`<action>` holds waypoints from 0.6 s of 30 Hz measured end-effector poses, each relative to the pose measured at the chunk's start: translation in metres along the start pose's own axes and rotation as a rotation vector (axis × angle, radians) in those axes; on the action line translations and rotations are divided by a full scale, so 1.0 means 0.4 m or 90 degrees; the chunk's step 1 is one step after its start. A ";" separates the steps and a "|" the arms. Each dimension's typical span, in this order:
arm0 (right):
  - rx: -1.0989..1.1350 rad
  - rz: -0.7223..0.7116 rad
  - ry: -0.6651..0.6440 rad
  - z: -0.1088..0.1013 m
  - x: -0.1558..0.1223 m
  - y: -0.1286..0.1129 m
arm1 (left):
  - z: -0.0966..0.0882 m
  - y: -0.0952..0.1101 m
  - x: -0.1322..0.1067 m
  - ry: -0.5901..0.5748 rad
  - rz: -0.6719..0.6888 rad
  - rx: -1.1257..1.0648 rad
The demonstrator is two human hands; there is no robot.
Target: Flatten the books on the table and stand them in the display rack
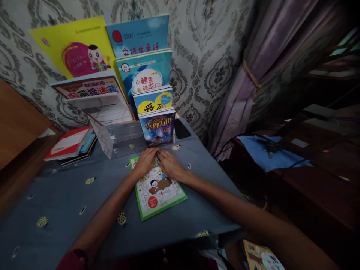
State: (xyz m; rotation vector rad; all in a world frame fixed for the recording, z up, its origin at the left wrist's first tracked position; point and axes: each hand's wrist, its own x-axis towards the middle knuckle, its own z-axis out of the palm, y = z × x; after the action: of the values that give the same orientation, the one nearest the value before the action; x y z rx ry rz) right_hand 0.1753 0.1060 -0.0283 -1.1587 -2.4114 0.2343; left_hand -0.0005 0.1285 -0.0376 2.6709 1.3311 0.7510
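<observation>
- The grey-blue tablecloth (62,232) is covering the frame's lower left
- The green-edged book (165,195) is lying just below the centre
- The dark blue book (157,129) is standing mid-frame
- My left hand (145,162) and right hand (170,165) are lying flat over the green-edged book's upper end, fingers extended

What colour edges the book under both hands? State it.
The book is edged in green, seen best in the head view.
</observation>
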 end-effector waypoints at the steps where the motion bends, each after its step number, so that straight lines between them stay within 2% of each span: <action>1: -0.002 0.004 0.004 0.001 0.006 0.004 | 0.003 -0.002 -0.002 -0.002 0.003 0.001; 11: -0.006 0.032 0.015 -0.001 0.010 0.010 | 0.015 -0.024 -0.007 -0.022 0.022 -0.015; 18: -0.026 0.027 0.031 0.006 0.004 0.014 | 0.012 -0.019 -0.002 -0.036 0.035 -0.001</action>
State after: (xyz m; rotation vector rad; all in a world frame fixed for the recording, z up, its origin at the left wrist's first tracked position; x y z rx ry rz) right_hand 0.1773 0.1109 -0.0318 -1.2209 -2.3613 0.1685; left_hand -0.0044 0.1332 -0.0441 2.7166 1.2488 0.6750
